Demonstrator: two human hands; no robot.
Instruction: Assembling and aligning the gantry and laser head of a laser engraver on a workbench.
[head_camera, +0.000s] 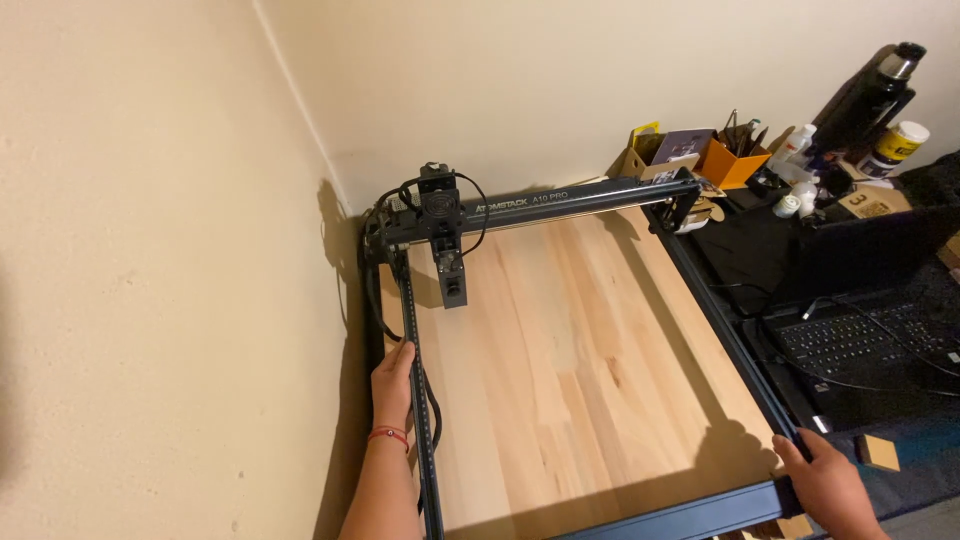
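my left hand (393, 385) grips the left rail and my right hand (825, 482) holds the front right corner of the engraver frame (425, 400), which already lies flat around the wooden board (570, 360) by the wall corner, its engraving head (441, 225) parked at the back.

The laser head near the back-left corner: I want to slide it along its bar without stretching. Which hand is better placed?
Probably the left hand: it rests on the left rail, which runs up to the laser head. The right hand grips the frame's front-right corner, farther off.
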